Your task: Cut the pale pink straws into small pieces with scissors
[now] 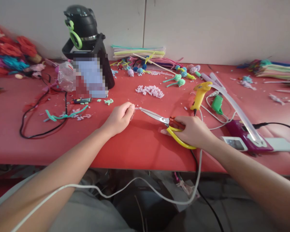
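My right hand (194, 131) grips the yellow handles of a pair of scissors (159, 119), whose metal blades point left across the red table (140, 145). My left hand (119, 117) is closed, pinching something very small at the blade tips; I cannot tell what it is. A pile of small pale pink cut pieces (150, 91) lies beyond the scissors. A yellow glue gun (200, 93) stands just behind my right hand.
A black stand with a blurred phone (90, 75) sits at back left beside red paper flowers (12, 48). Pipe-cleaner bundles (139, 51) and pompom stems (177, 80) lie at the back. A purple device (244, 137), a green clip (217, 103) and cables are on the right.
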Tool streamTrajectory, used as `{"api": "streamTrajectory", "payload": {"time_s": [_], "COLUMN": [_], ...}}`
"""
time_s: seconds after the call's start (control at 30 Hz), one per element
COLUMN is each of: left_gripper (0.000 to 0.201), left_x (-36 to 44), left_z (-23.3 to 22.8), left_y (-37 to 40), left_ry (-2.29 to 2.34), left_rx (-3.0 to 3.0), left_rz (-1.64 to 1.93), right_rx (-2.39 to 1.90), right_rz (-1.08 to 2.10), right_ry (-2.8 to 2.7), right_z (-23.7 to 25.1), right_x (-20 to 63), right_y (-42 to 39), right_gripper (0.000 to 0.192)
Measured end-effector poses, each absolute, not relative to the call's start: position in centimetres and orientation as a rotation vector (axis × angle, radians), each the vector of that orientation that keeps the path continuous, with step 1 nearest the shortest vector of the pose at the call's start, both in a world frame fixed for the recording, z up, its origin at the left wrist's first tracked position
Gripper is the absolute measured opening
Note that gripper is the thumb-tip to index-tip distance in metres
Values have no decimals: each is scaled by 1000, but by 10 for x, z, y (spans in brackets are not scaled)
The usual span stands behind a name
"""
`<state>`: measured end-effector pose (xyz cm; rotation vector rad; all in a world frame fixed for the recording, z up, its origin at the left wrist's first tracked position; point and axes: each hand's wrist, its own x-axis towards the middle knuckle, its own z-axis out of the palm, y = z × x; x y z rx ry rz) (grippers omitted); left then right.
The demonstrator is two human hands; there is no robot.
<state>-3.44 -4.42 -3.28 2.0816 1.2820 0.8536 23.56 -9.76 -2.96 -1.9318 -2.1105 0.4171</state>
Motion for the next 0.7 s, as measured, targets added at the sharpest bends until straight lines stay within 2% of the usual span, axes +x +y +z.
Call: {"api": "streamTrajectory", "payload": {"time_s": [0.7], "left_gripper": [39], "left_x": [-34], "left_z": [-30], "left_y": [-44], "left_ry": [1278], "left_rx": [2028], "left_rz": [858], "right_rx": [-1939], "right_rz": [396], "right_ry": [-2076], "right_z": [-32], "right_x": [235], "right_y": [-97], "right_gripper": [72]}}
